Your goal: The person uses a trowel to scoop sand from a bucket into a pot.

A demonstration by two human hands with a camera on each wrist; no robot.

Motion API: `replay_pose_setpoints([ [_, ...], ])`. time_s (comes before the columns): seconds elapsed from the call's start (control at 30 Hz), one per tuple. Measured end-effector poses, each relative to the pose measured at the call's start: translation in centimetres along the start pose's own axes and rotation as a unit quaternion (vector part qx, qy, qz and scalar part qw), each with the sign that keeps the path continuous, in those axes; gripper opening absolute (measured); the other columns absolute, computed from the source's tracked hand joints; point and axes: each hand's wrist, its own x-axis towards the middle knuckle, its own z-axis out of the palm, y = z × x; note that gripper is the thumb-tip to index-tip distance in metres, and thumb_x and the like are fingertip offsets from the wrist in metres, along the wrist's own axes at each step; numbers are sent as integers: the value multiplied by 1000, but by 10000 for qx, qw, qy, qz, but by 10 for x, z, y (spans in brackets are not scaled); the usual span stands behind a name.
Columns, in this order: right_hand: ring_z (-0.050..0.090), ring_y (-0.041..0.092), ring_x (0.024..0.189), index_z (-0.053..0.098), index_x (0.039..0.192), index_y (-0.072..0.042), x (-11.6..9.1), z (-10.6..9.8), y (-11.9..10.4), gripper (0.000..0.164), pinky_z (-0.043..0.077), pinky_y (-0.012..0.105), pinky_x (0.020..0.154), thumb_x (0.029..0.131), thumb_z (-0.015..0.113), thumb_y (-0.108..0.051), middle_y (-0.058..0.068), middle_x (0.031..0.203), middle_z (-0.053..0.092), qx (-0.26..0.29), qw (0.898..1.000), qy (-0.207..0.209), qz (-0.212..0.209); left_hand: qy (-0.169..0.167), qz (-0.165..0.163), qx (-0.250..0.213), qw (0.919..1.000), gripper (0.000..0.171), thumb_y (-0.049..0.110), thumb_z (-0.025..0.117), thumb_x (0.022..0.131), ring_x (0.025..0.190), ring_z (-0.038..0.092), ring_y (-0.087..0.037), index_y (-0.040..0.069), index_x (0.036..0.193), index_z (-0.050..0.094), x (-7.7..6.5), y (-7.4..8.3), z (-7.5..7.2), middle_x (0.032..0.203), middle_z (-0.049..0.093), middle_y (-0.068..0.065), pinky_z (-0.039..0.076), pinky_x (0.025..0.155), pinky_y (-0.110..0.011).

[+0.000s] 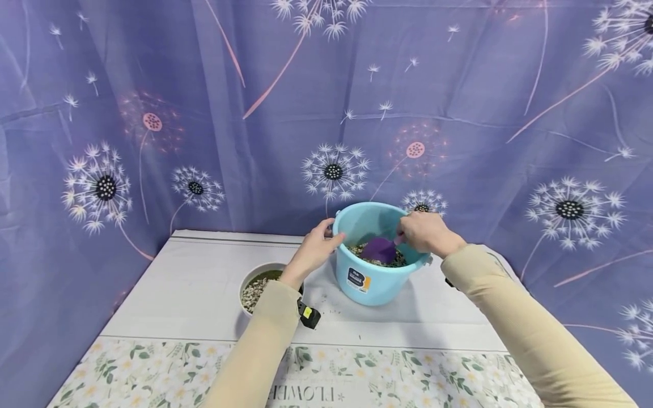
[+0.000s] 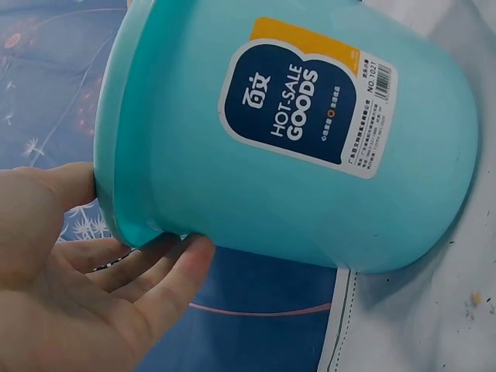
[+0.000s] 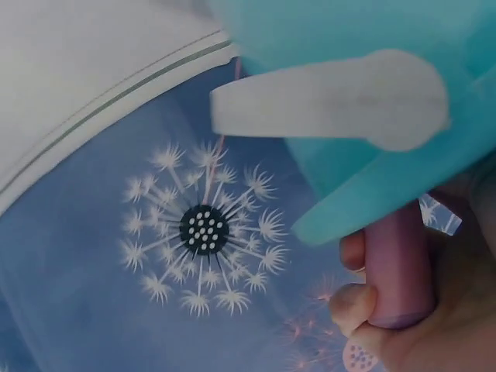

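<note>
A light blue plastic bucket (image 1: 374,289) stands on the white part of the table cover, with a loose grainy mix (image 1: 398,259) of pale and dark bits inside. My left hand (image 1: 315,249) holds its rim at the left, thumb at the rim and fingers around the outer side, as the left wrist view also shows. In my right hand (image 1: 427,231) is the pinkish-purple handle (image 3: 399,267) of a small shovel, gripped with curled fingers. The shovel's purple blade (image 1: 378,249) lies in the mix, its tip hidden there.
Behind my left forearm, a round white pot (image 1: 242,289) holds pale pebbles and dark greenish material, partly hidden. Small crumbs are scattered between pot and bucket. A purple dandelion-print curtain (image 1: 265,141) hangs behind the table. A white bucket handle (image 3: 325,101) shows in the right wrist view.
</note>
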Motion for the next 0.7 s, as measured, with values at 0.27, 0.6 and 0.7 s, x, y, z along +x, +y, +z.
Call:
replay_pose_setpoints([
  [0.27,65,17,82,79,96,-20,1,-6,-3,16,55,41,73,89,73,-33,-4,90,73,1052,9907,-812,-307,1,-64,-114,9999,62,29,59,100,112,59,-25,9,152,32,0,1,1,127,54,-14,55,86,-32],
  [0.6,60,19,68,76,101,-6,-12,-30,17,19,53,29,60,93,68,-21,3,80,69,2736,9411,-1975,-208,-18,-106,-122,9999,62,30,59,100,114,58,-25,10,152,33,0,0,1,131,53,-15,55,87,-32],
  [0.7,53,15,62,74,108,-4,-16,-37,25,21,48,25,55,94,65,-16,7,83,67,2995,9334,-1977,-52,-31,-92,-164,9998,63,29,59,100,114,58,-26,9,153,32,0,0,0,131,52,-16,54,90,-37],
])
